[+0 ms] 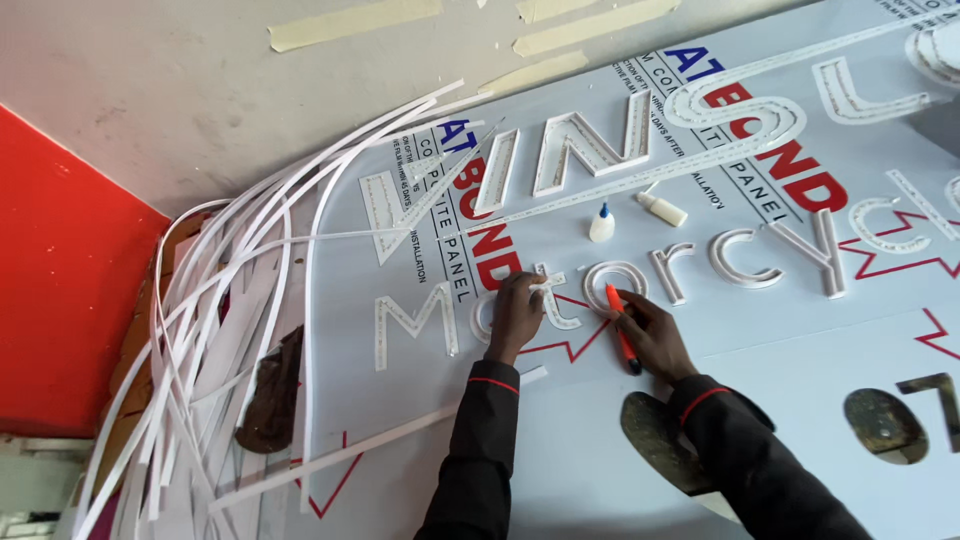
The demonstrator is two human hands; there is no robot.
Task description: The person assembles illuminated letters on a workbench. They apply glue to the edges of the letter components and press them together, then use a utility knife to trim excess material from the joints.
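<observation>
A large pale composite panel [800, 330] lies flat, with raised white channel letters glued on it in two rows. My left hand [515, 315] presses down on a small white strip by one lower-row letter [556, 300]. My right hand [650, 335] grips an orange utility knife [620, 335], its tip at the edge of a round letter [615, 283]. Both arms wear dark sleeves with red cuffs.
Two small white glue bottles, one upright [601, 224] and one on its side [663, 208], sit above my hands. A tangle of long white plastic strips [230, 330] spills off the panel's left side. A red surface [60, 270] lies far left. Dark cut-out holes [885, 425] show at lower right.
</observation>
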